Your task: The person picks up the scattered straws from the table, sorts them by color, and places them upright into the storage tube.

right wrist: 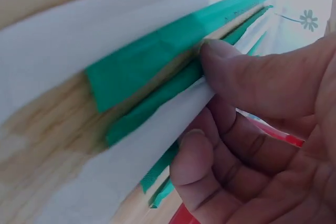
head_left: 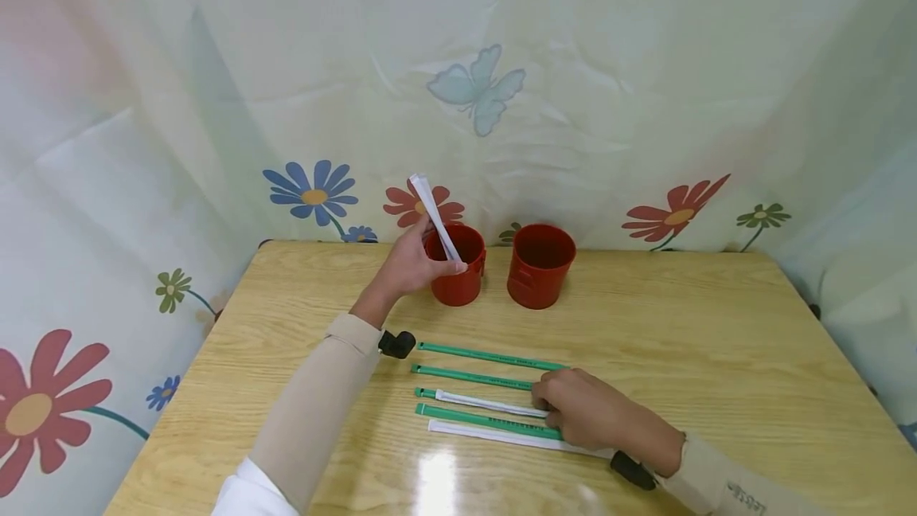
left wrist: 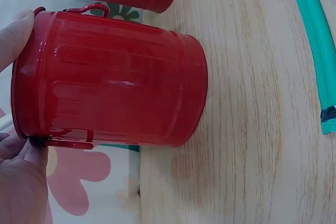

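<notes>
My left hand (head_left: 415, 261) grips the rim of the left red bucket (head_left: 458, 289), thumb on one side and fingers by its small side handle in the left wrist view. White paper-wrapped straws (head_left: 432, 209) stand slanted inside that bucket; their lower ends are hidden. Over the near part of the table, my right hand (head_left: 583, 408) pinches a white-wrapped straw (right wrist: 152, 135) between thumb and fingers. That straw lies along a green-wrapped straw (head_left: 425, 392), which it largely covers. Other green straws (head_left: 487, 354) and a white straw (head_left: 494, 434) lie roughly parallel beside it.
A second red bucket (head_left: 539, 285) stands to the right of the first, near the table's back edge. Behind the wooden table (head_left: 716, 357) hangs a flowered cloth (head_left: 609, 86). A black wrist device (head_left: 397, 344) sits at my left cuff.
</notes>
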The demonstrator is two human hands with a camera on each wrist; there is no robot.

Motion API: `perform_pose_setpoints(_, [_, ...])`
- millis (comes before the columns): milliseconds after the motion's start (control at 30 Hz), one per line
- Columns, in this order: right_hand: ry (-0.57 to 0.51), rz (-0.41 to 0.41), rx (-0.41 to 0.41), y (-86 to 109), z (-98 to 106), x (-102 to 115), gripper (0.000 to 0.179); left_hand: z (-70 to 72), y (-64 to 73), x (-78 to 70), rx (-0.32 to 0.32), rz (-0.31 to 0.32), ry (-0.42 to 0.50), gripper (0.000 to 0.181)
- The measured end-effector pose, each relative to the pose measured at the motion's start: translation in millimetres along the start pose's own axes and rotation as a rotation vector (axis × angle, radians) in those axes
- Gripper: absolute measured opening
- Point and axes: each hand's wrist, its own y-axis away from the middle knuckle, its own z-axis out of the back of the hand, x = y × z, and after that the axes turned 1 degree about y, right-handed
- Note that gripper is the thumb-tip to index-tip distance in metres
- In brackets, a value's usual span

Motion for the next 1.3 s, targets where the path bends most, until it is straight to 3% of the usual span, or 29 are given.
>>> perform_pose_setpoints(333, [-0.049, -0.008, -0.075, 2.0, 8, 1, 0.033, -2.7, -0.4, -2.1, 0.006, -0.018, 0.008, 0.099])
perform_pose_setpoints(667, [-0.167, -0.010, -0.175, 6.4, 24, 4, 0.024, -3.8, 0.1, -2.6, 0.000, 0.007, -0.001, 0.100])
perform_pose_setpoints(1067, [-0.378, 0.043, -0.296, 2.2, 30, 6, 0.017, 1.6, 0.8, -0.2, -0.014, -0.038, 0.009, 0.097])
perform_pose_setpoints(1300, [-0.489, 0.122, -0.406, -1.0, 39, 11, 0.019, -0.2, -0.1, 1.2, -0.003, -0.043, 0.028, 0.096])
